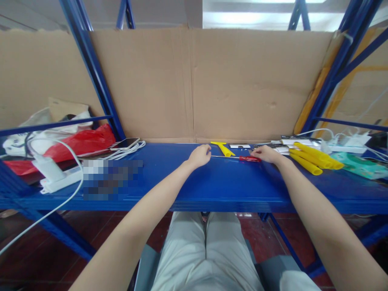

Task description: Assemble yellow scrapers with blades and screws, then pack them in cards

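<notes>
A screwdriver with a red handle (250, 159) lies across the blue shelf, its thin metal shaft pointing left. My left hand (200, 156) is closed at the tip end of the shaft; whether it pinches the tip or something small is too small to tell. At the end of the red handle is my right hand (265, 154), fingers curled together, with what they hold hidden. Between my hands, just behind the shaft, lies a yellow plastic piece (224, 149) with a wide T-shaped end. A small white and black flat piece (239, 146) rests behind the handle.
Several yellow tubes (315, 157) lie at the right beside a green packet (360, 165) and white cables. On the left are a white power strip (62, 181), a red bag (81, 141) and a phone (126, 143). Cardboard (194, 85) walls the back; blue posts stand at both sides.
</notes>
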Tool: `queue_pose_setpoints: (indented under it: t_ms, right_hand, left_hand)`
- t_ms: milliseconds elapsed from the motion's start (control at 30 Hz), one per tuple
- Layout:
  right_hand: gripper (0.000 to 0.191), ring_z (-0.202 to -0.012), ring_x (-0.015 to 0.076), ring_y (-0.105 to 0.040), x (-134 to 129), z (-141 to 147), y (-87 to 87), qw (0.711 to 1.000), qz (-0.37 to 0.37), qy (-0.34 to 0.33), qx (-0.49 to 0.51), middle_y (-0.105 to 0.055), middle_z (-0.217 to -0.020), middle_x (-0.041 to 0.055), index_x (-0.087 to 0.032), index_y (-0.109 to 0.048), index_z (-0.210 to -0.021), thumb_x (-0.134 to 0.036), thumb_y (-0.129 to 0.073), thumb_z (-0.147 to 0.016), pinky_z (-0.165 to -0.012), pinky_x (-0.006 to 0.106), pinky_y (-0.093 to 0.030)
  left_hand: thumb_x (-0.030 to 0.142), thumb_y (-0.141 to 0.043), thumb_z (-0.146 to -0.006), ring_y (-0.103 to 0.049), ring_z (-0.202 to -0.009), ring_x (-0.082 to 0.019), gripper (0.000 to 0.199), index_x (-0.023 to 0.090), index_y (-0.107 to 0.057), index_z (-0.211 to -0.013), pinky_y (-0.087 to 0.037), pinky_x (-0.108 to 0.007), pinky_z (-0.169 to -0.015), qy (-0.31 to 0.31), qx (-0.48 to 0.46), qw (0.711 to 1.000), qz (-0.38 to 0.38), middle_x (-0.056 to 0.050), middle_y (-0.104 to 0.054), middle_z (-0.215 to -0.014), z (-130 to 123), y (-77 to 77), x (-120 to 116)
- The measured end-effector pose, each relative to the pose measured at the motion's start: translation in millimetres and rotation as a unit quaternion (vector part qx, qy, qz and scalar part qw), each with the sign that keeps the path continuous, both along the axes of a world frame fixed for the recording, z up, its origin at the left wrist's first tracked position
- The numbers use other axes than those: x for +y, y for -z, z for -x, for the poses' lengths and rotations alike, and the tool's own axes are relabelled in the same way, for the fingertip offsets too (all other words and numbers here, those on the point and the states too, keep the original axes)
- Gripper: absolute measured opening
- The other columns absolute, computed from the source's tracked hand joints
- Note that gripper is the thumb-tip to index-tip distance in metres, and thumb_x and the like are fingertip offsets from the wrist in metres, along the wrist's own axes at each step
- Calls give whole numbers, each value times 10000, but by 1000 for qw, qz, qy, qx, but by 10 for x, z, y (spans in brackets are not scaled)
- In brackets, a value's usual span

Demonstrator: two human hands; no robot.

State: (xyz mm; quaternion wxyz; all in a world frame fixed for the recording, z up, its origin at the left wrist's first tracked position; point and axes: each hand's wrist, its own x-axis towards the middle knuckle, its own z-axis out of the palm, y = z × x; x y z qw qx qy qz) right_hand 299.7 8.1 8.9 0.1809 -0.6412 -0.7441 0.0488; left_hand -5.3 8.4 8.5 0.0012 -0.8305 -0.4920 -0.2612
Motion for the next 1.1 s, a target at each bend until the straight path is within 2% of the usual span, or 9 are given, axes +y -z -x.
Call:
queue_pose_setpoints:
  t_ms: [100,167,333,433,533,667,800,967,1100]
  right_hand:
    - [239,-858,198,-656,6,14,2,1000,-3,9,-3,-730,-927,43,-171,-741,-804,-247,-516,-786,-790,251,-477]
    - [229,-865,197,-656,6,23,-1,1000,-4,17,-3,-728,-936,44,-171,-741,-817,-234,-524,-783,-790,250,-477]
    - [221,-830,200,-657,-17,46,-12,1000,-8,-7,12,-732,-912,41,-178,-744,-799,-277,-547,-781,-757,255,-482]
    - [234,-790,201,-654,-44,60,-20,999,6,-33,29,-735,-871,38,-179,-748,-810,-332,-578,-760,-727,261,-483]
    - [260,-786,201,-651,-60,67,-22,997,26,-52,47,-735,-864,42,-169,-748,-849,-352,-602,-736,-724,262,-481]
    - [259,-810,203,-649,-39,45,-9,996,27,-61,51,-734,-884,48,-170,-751,-834,-350,-592,-738,-750,270,-477]
    - [254,-824,212,-648,-10,-35,-10,997,35,-60,40,-733,-906,48,-189,-755,-828,-361,-595,-732,-765,285,-478]
    - [249,-831,221,-649,-48,-165,-64,997,70,-23,4,-734,-892,50,-192,-755,-859,-317,-574,-743,-738,289,-480]
    - [236,-821,205,-652,-78,-205,-92,997,80,-3,-8,-734,-894,38,-197,-751,-851,-276,-556,-746,-725,266,-477]
  left_hand:
    - [171,-438,-858,-536,-1122,-233,334,137,-570,-1163,-422,-364,-948,42,143,986,-68,-115,-591,-1204,-129,-37,-76]
    - [184,-415,-870,-511,-1155,-234,355,144,-551,-1196,-427,-357,-938,81,198,973,-83,-112,-559,-1254,-245,-69,-110]
    - [221,-384,-889,-441,-1238,-233,430,189,-466,-1310,-418,-375,-955,116,232,964,-59,-85,-465,-1380,-579,-74,-101]
    - [258,-384,-903,-369,-1302,-244,489,223,-368,-1390,-383,-416,-997,91,230,969,-15,-81,-348,-1470,-733,-32,-68]
    - [297,-338,-928,-334,-1325,-253,468,218,-376,-1387,-371,-444,-1005,67,234,970,23,-86,-330,-1479,-796,3,-29]
    - [317,-296,-941,-411,-1270,-245,423,224,-466,-1317,-411,-420,-968,72,236,969,26,-77,-411,-1424,-751,7,30]
    - [287,-290,-940,-520,-1168,-232,416,145,-560,-1223,-438,-347,-934,82,245,966,10,-118,-531,-1299,-631,-40,51]
    - [290,-394,-897,-592,-1067,-237,346,155,-652,-1085,-461,-320,-871,27,253,967,4,-119,-622,-1172,-400,-123,8]
    - [295,-430,-867,-620,-997,-245,313,186,-703,-975,-471,-321,-817,-18,221,975,14,-109,-676,-1068,-127,-203,-22]
